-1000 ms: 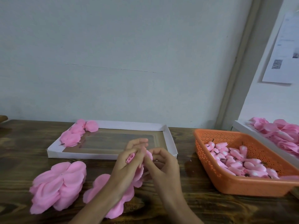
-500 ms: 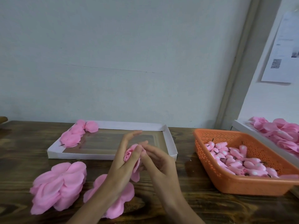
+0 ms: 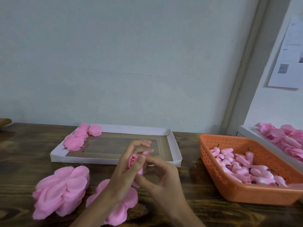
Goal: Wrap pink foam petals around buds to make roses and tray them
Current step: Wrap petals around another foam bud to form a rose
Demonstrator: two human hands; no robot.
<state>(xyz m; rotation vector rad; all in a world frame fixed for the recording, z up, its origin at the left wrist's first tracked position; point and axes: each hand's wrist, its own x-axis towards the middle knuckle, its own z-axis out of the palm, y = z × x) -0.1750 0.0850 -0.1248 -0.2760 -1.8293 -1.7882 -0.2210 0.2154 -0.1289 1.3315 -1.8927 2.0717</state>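
Observation:
A half-wrapped pink foam rose [image 3: 133, 161] sits between my two hands, just in front of the white tray [image 3: 114, 128]. My left hand [image 3: 127, 172] grips the rose, thumb pressed on its front, upper fingers spread. My right hand [image 3: 161, 176] pinches the rose's lower petals, fingers curled; the base is hidden. Three finished roses [image 3: 78, 138] lie in the tray's far left corner. Two piles of loose pink petals lie on the table, one at the left [image 3: 62, 190], one under my left wrist [image 3: 121, 207].
An orange perforated basket [image 3: 242, 192] full of pink buds [image 3: 246, 169] stands at the right. Behind it a white tray [image 3: 255, 136] holds more pink roses. The dark wooden table [image 3: 24, 153] meets a pale wall at the back.
My hands and the rose stayed in place. The left fingers opened upward, and the right fingers curled lower round the rose's base, wrapping a petal on.

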